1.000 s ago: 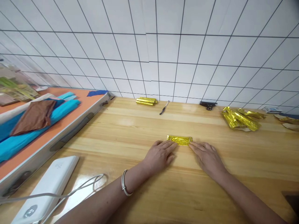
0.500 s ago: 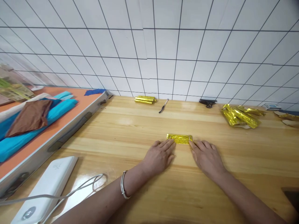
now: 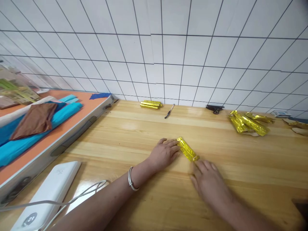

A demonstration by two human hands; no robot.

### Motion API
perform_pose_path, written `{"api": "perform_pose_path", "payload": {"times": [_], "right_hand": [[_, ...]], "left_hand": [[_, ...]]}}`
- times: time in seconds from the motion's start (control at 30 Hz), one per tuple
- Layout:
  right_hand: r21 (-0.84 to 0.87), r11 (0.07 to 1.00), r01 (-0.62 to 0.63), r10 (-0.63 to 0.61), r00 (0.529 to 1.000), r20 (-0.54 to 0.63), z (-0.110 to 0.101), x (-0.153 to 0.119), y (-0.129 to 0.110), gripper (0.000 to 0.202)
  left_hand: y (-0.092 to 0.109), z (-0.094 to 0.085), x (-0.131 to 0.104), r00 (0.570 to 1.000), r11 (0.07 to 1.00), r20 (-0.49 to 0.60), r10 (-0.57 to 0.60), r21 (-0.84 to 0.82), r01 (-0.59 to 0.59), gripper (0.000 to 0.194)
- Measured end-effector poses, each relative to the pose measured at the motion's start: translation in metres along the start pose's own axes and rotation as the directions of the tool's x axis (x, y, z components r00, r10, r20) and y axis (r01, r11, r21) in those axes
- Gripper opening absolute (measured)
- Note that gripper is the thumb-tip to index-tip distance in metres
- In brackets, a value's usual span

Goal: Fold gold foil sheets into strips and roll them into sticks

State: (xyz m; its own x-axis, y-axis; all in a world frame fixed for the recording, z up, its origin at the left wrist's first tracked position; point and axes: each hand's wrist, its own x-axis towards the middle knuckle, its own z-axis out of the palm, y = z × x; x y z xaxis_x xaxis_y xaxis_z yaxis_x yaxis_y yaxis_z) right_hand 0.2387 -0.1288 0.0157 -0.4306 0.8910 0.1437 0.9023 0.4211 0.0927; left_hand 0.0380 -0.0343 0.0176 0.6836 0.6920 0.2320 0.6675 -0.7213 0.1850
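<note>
A folded strip of gold foil [image 3: 187, 149] lies slantwise on the wooden table, its near end toward the right. My left hand [image 3: 164, 155] rests palm down with its fingertips at the strip's far left end, the fingers spread a little. At the near right end, my right hand [image 3: 209, 179] has its fingertips against or just beside the foil; it is blurred, with the fingers extended. Neither hand is wrapped round the strip. A silver bangle [image 3: 131, 179] circles my left wrist.
Along the tiled wall stand folded gold foil [image 3: 151, 104], a pen [image 3: 169, 111], a black clip [image 3: 215, 109] and crumpled gold foil [image 3: 249, 122]. At left are a white power bank [image 3: 49, 192] with a cable and an orange surface [image 3: 81, 96] with blue and brown cloths [image 3: 35, 120].
The gold strip has turned from level to slanting, its right end now nearer me. My right hand has moved down toward me with that end. The view has shifted slightly.
</note>
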Motion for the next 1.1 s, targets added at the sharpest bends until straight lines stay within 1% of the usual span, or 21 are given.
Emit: {"api": "perform_pose_path", "payload": {"times": [0.1,0.17,0.23,0.27,0.33,0.37,0.4,0.47,0.5,0.53,0.6,0.67,0.7,0.73,0.77,0.83,0.9,0.97,1.03,1.1], "right_hand": [[0.038,0.993,0.110,-0.108,0.993,-0.043,0.003,-0.006,-0.037,0.040],[0.088,0.982,0.168,-0.166,0.986,-0.030,0.002,-0.002,-0.055,0.045],[0.173,0.963,0.205,-0.206,0.979,-0.014,-0.005,0.008,-0.060,0.041],[0.233,0.946,0.225,-0.229,0.973,-0.007,-0.010,0.014,-0.058,0.037],[0.399,0.878,0.263,-0.300,0.953,0.031,-0.020,0.027,-0.042,0.025],[0.465,0.848,0.253,-0.303,0.953,0.034,-0.023,0.034,-0.029,0.024],[0.493,0.839,0.232,-0.267,0.964,0.001,-0.024,0.041,-0.014,0.027],[0.460,0.871,0.171,-0.156,0.985,-0.071,-0.017,0.054,0.021,0.028],[0.420,0.898,0.132,-0.094,0.990,-0.109,-0.010,0.060,0.039,0.030],[0.384,0.918,0.096,-0.053,0.991,-0.121,-0.002,0.065,0.056,0.034],[0.306,0.947,0.098,-0.068,0.992,-0.109,0.015,0.073,0.083,0.037],[0.242,0.966,0.091,-0.079,0.995,-0.058,0.027,0.077,0.098,0.038],[0.218,0.972,0.083,-0.076,0.996,-0.037,0.031,0.077,0.101,0.037],[0.198,0.977,0.074,-0.071,0.997,-0.020,0.033,0.076,0.102,0.037],[0.180,0.981,0.064,-0.063,0.998,-0.011,0.034,0.075,0.101,0.038],[0.150,0.987,0.053,-0.052,0.999,-0.011,0.033,0.071,0.096,0.040],[0.123,0.991,0.044,-0.042,0.999,-0.021,0.032,0.068,0.090,0.042],[0.098,0.995,0.030,-0.028,0.999,-0.024,0.031,0.065,0.084,0.043],[0.071,0.997,0.012,-0.011,1.000,-0.018,0.030,0.064,0.078,0.045],[0.048,0.999,0.001,-0.001,1.000,-0.009,0.030,0.063,0.075,0.048]], "left_hand": [[0.002,0.003,0.010,0.999,0.999,-0.019,-0.038,-0.022,0.038,0.025],[0.006,0.007,0.012,0.998,0.998,-0.024,-0.053,-0.040,0.052,0.027],[0.008,0.009,0.011,0.998,0.997,-0.024,-0.053,-0.065,0.051,0.030],[0.007,0.010,0.010,0.998,0.996,-0.023,-0.050,-0.080,0.048,0.030],[0.002,0.011,0.009,1.000,0.994,-0.005,-0.023,-0.111,0.023,0.032],[-0.002,0.012,0.011,1.000,0.992,0.009,-0.002,-0.124,0.003,0.031],[-0.007,0.012,0.013,0.999,0.991,0.031,0.031,-0.135,-0.026,0.031],[-0.017,0.011,0.024,0.989,0.983,0.090,0.120,-0.151,-0.106,0.033],[-0.022,0.010,0.032,0.975,0.975,0.133,0.180,-0.157,-0.158,0.035],[-0.027,0.008,0.042,0.959,0.968,0.170,0.225,-0.152,-0.200,0.037],[-0.033,0.004,0.061,0.929,0.954,0.221,0.297,-0.108,-0.280,0.041],[-0.034,-0.001,0.077,0.909,0.941,0.250,0.335,-0.034,-0.337,0.043],[-0.032,-0.003,0.082,0.905,0.933,0.241,0.350,-0.003,-0.360,0.041],[-0.029,-0.006,0.084,0.912,0.933,0.220,0.345,0.028,-0.359,0.036],[-0.025,-0.007,0.082,0.927,0.940,0.194,0.322,0.055,-0.338,0.028],[-0.015,-0.008,0.069,0.963,0.965,0.150,0.224,0.102,-0.241,0.017],[-0.005,-0.005,0.047,0.974,0.976,0.148,0.173,0.108,-0.190,0.019],[0.004,0.000,0.022,0.985,0.990,0.128,0.111,0.076,-0.122,0.026],[0.010,0.006,-0.001,0.992,0.996,0.100,0.073,0.053,-0.078,0.032],[0.012,0.010,-0.016,0.998,0.999,0.066,0.015,0.047,-0.018,0.038]]}}
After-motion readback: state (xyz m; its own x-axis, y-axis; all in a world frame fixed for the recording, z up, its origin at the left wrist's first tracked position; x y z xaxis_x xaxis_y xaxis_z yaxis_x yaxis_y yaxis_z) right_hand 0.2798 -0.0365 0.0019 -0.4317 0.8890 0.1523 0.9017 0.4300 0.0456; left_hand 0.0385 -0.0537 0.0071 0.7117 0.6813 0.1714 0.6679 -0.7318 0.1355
